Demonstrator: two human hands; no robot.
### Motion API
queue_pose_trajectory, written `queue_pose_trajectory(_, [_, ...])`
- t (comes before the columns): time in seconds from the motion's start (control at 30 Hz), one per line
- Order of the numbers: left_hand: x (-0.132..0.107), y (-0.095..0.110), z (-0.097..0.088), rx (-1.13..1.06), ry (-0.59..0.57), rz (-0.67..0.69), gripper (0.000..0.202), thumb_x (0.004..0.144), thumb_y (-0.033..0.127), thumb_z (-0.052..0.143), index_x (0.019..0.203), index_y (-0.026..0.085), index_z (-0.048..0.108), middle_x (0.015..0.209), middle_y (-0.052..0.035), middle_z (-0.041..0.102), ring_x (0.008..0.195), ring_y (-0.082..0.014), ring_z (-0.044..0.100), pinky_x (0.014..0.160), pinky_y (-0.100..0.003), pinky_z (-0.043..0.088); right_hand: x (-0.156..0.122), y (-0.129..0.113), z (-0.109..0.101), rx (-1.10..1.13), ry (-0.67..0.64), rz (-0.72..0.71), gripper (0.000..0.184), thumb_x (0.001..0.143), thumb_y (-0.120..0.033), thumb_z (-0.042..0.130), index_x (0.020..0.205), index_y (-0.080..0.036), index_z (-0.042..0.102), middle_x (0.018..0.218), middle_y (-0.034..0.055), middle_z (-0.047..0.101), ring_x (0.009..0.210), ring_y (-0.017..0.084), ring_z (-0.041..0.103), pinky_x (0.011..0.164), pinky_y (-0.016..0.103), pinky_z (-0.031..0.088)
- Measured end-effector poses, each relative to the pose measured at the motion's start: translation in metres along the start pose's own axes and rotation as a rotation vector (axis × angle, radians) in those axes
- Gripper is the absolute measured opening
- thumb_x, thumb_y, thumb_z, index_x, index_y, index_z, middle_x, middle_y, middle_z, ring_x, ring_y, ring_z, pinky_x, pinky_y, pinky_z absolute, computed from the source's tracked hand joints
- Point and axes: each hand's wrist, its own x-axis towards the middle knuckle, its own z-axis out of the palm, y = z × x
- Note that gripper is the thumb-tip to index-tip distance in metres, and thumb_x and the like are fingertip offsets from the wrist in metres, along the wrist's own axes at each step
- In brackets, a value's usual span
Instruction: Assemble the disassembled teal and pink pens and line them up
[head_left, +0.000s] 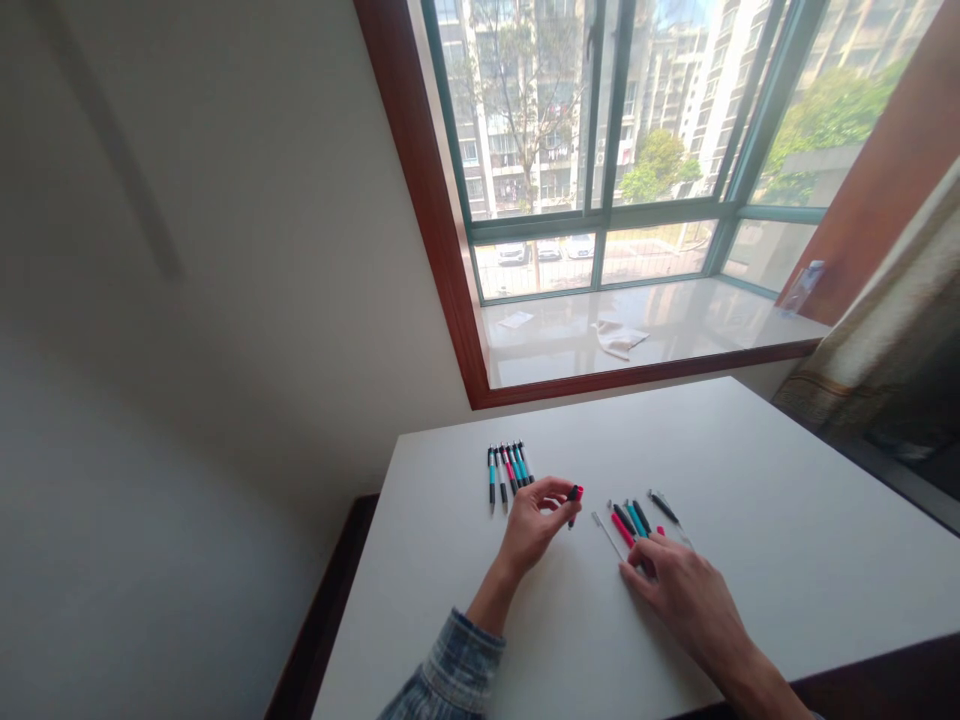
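Note:
My left hand [531, 525] is raised over the white table [450, 620], its thumb and fingers closed on a red and black pen piece [576, 493]. My right hand [679, 585] rests low over loose pen parts, fingertips pressed together; what lies between them is hidden. Just beyond those fingers are a red pen barrel [622, 528], a teal barrel [636, 518] and several black grips. A thin clear refill [607, 535] lies to their left, and a black and clear pen part [664, 506] to their right. Behind my left hand stands a row of several whole pens [492, 478], partly covered by it.
Past the table's far edge is a window sill [555, 345] with crumpled paper [621, 337] and a clear bottle [802, 288]. A curtain [862, 340] hangs at the right. A plain wall [225, 350] borders the left side.

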Motion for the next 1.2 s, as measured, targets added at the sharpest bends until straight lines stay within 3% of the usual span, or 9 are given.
queue_pose_trajectory(0.3, [-0.001, -0.002, -0.001, -0.002, -0.01, -0.001, 0.025, 0.082, 0.039, 0.079, 0.094, 0.017, 0.079, 0.092, -0.0089, 0.076, 0.074, -0.0184, 0.067, 0.072, -0.032, 0.054, -0.019, 0.003, 0.003, 0.013, 0.034, -0.036, 0.023, 0.092, -0.032, 0.06, 0.069, -0.027, 0.06, 0.066, 0.0005, 0.068, 0.051, 0.019, 0.065, 0.047, 0.029, 0.041])
queue_pose_trajectory(0.63, [-0.001, 0.002, 0.0, 0.018, -0.011, -0.025, 0.022, 0.083, 0.036, 0.078, 0.093, 0.016, 0.079, 0.092, -0.0086, 0.076, 0.077, -0.0191, 0.067, 0.074, -0.032, 0.054, -0.036, 0.002, 0.001, -0.06, -0.087, -0.009, 0.015, 0.095, -0.027, 0.055, 0.085, -0.03, 0.066, 0.083, 0.001, 0.071, 0.07, 0.021, 0.07, 0.056, 0.028, 0.048])
queue_pose_trajectory(0.87, [0.0, 0.002, 0.001, 0.027, 0.013, -0.034, 0.023, 0.082, 0.036, 0.079, 0.093, 0.016, 0.078, 0.092, -0.0081, 0.076, 0.079, -0.0187, 0.067, 0.074, -0.03, 0.053, -0.039, -0.002, 0.003, -0.056, -0.027, -0.121, 0.017, 0.095, -0.021, 0.051, 0.083, -0.026, 0.062, 0.088, 0.0056, 0.068, 0.084, 0.025, 0.068, 0.062, 0.031, 0.055])
queue_pose_trajectory(1.07, [0.001, -0.001, 0.001, 0.041, 0.019, -0.042, 0.023, 0.081, 0.035, 0.08, 0.092, 0.015, 0.078, 0.091, -0.0079, 0.076, 0.079, -0.0184, 0.066, 0.075, -0.03, 0.052, -0.035, 0.005, -0.003, 0.048, 0.05, -0.15, 0.023, 0.103, -0.033, 0.044, 0.088, -0.027, 0.061, 0.091, 0.006, 0.068, 0.084, 0.024, 0.067, 0.068, 0.032, 0.057])
queue_pose_trajectory(1.2, [0.001, 0.0, 0.001, 0.045, 0.015, -0.042, 0.022, 0.081, 0.035, 0.079, 0.092, 0.015, 0.077, 0.092, -0.0081, 0.076, 0.08, -0.0187, 0.066, 0.075, -0.03, 0.053, -0.021, 0.014, -0.017, 0.201, 0.02, -0.145, 0.023, 0.104, -0.035, 0.044, 0.106, -0.029, 0.066, 0.098, 0.0056, 0.072, 0.091, 0.023, 0.068, 0.076, 0.032, 0.058])
